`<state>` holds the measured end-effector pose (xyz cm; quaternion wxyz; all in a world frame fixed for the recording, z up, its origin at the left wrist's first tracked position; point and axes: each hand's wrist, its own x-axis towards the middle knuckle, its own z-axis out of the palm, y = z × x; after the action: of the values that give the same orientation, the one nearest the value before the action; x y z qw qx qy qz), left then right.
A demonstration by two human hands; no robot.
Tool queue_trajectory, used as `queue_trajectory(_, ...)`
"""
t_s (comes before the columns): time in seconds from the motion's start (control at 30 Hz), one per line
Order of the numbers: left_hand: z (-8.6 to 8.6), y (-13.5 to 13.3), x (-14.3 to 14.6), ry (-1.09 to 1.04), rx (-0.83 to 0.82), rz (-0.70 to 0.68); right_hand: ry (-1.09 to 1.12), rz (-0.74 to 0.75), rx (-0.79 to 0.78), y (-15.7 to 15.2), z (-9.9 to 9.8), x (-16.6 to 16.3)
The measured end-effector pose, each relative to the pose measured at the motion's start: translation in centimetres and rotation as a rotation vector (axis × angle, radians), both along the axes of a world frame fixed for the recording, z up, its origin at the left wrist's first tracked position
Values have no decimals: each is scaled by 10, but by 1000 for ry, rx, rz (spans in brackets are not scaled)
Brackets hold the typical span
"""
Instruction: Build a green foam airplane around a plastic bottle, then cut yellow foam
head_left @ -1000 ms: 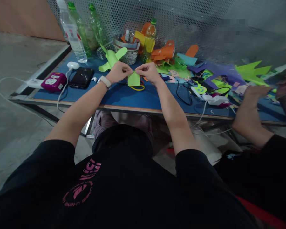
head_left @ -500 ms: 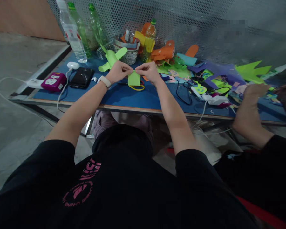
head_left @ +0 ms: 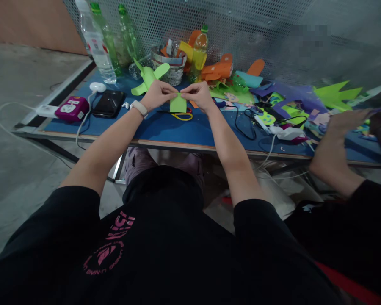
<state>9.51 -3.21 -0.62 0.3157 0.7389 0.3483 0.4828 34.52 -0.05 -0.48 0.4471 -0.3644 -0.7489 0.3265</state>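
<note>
A small light-green piece of paper (head_left: 178, 104) hangs between my two hands above the blue tabletop. My left hand (head_left: 159, 95), with a pale band on its wrist, pinches the paper's upper left corner. At the upper right corner my right hand (head_left: 198, 95) pinches it too. Scissors with a yellow and red handle (head_left: 183, 117) lie beneath the paper, partly covered by it. Just behind my left hand stands a light-green paper airplane (head_left: 148, 76), its lower part hidden by that hand.
Bottles (head_left: 98, 51), a woven basket (head_left: 172, 70) and orange paper models (head_left: 218, 69) line the back. A black phone-like object (head_left: 109, 103) and a magenta power cube (head_left: 71, 109) lie left. Paper scraps (head_left: 281, 99) and cables spread right, near a co-worker's arm (head_left: 332, 146).
My hands stay almost in place, and the paper's top edge looks slightly more folded. The co-worker's hand at the right has shifted a little.
</note>
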Motion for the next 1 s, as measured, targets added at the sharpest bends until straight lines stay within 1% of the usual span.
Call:
queue_trajectory(0.23,-8,6,-1,16,-26,-4,-24,-47,-19,-19,13,-6)
queue_trajectory(0.37,-4,1,0,45,-10,-9,-22,-38,-23,-24,16,-8)
queue_trajectory(0.53,4,-8,0,55,40,4,0,-31,-29,-22,15,-7)
queue_trajectory(0.63,5,-8,-1,55,40,1,7,-1,-53,-23,14,-8)
queue_trajectory(0.77,-2,2,-3,62,37,-5,-4,21,-92,-24,12,-11)
queue_trajectory(0.9,-11,14,-5,73,31,20,1,13,-72,-21,9,-9)
queue_trajectory(1.0,-13,15,-5,71,23,18,-15,13,-68,-19,7,-6)
